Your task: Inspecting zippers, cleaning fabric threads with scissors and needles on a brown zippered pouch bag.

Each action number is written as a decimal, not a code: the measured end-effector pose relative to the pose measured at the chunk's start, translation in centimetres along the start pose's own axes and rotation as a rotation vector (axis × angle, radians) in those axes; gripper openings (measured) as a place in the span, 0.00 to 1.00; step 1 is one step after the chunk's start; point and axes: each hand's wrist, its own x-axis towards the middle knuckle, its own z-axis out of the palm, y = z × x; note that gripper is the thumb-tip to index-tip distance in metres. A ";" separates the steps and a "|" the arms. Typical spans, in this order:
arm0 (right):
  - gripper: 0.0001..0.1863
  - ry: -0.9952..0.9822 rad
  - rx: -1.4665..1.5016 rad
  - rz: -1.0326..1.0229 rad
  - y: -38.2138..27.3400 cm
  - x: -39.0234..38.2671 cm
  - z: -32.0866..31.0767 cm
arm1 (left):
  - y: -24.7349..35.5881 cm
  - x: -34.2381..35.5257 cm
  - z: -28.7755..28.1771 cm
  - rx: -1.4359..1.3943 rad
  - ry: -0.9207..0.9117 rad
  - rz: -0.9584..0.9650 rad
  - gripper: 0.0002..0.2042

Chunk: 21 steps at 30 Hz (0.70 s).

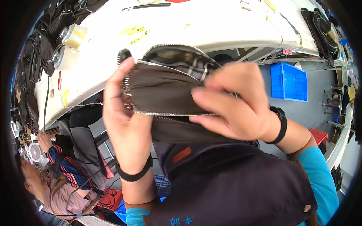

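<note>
A dark brown fabric zipper pouch (162,88) is held up in front of me, above my dark apron. Silver-toothed zippers run along its edges. Its upper compartment gapes, and a black-and-white plaid lining (201,69) shows inside. My left hand (122,101) grips the pouch's left end, the thumb under the lower zipper and the fingers behind. A curled zipper end (124,56) sticks up beside those fingertips. My right hand (235,100), slightly smeared by motion, is closed at the pouch's right side, its fingers over the zipper edges. Whether it pinches a zipper pull is hidden.
A white worktable (169,26) curves across the far side, with yellow marks on it. Dark bags (320,32) lie at its right end. A blue bin (289,81) stands on the grey floor at right. Another person (64,184) works at lower left, near hanging cables.
</note>
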 end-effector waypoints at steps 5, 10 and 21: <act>0.17 -0.077 0.242 0.041 -3.7 -1.0 0.0 | 0.6 0.0 -1.3 -0.218 0.079 -0.009 0.27; 0.27 -0.358 0.514 0.558 -3.9 -1.6 1.1 | -0.4 -0.1 -1.0 -0.200 0.081 -0.024 0.29; 0.19 -0.053 1.556 1.136 -4.3 -1.7 -0.3 | -1.6 -2.0 -1.2 0.370 0.036 0.377 0.38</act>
